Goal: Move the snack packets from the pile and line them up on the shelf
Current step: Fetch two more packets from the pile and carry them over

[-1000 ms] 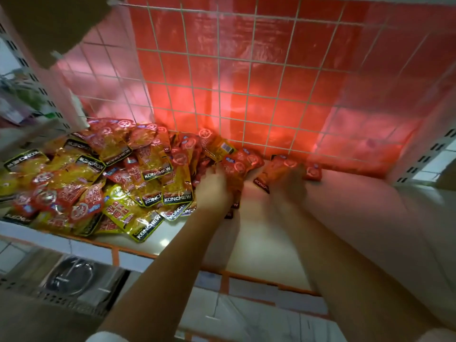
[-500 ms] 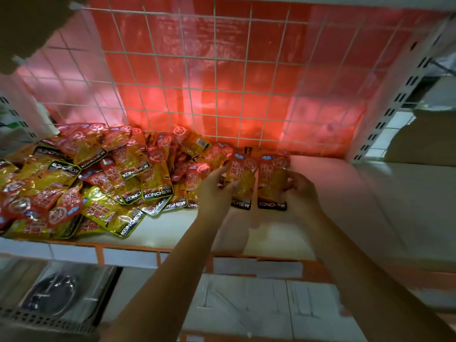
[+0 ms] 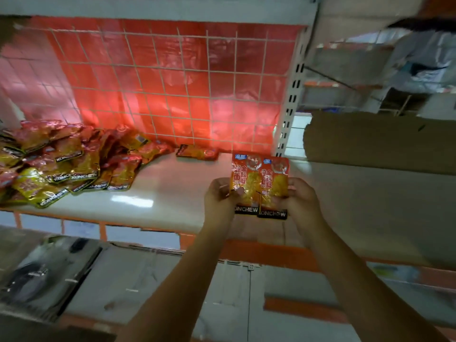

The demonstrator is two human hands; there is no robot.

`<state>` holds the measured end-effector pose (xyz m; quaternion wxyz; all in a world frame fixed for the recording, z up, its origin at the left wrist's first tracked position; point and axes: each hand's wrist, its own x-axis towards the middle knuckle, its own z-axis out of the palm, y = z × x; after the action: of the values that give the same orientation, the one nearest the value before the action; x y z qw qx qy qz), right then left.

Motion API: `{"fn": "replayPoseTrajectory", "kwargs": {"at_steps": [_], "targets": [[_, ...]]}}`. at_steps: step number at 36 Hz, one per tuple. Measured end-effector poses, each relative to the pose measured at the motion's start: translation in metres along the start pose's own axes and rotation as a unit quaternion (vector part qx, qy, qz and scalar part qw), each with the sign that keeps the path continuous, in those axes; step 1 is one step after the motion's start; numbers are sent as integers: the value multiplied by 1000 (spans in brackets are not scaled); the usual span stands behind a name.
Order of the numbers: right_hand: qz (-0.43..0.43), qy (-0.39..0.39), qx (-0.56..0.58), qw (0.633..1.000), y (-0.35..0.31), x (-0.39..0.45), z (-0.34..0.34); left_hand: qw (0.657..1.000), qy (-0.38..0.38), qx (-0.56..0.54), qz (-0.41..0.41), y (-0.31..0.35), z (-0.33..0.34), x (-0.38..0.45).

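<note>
Two upright Konchew snack packets [image 3: 259, 183] side by side above the white shelf [image 3: 160, 193], left hand [image 3: 219, 201] pinching the left packet's edge, right hand [image 3: 299, 201] gripping the right one, pile of packets [image 3: 66, 164] far left, one stray packet [image 3: 197, 152] against the red wire-grid backing [image 3: 172, 82]

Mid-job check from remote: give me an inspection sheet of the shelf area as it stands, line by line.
Surface: white shelf, bare on its right part.
Job's things: pile of snack packets heaped at the left; one stray packet lying by the red grid back panel; two packets held upright side by side above the shelf's right part.
Clutter: nothing seen on the shelf.
Hands: left hand grips the left packet, right hand grips the right one.
Cables: nothing seen for certain.
Surroundings: cardboard box to the right; lower shelf below, contents blurred.
</note>
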<state>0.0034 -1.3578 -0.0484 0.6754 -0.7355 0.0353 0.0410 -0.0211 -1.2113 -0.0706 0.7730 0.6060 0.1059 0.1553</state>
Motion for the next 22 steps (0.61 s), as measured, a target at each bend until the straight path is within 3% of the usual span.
{"fn": "replayPoseTrajectory", "kwargs": {"at_steps": [7, 19, 22], "targets": [[-14, 18, 10, 1000, -3, -18, -81, 998, -39, 1, -46, -5, 73, -43], [19, 102, -7, 995, 21, -44, -169, 991, -83, -35, -100, -23, 129, -85], [15, 122, 32, 992, 26, -43, -195, 990, -92, -21, -102, -28, 155, -90]]}}
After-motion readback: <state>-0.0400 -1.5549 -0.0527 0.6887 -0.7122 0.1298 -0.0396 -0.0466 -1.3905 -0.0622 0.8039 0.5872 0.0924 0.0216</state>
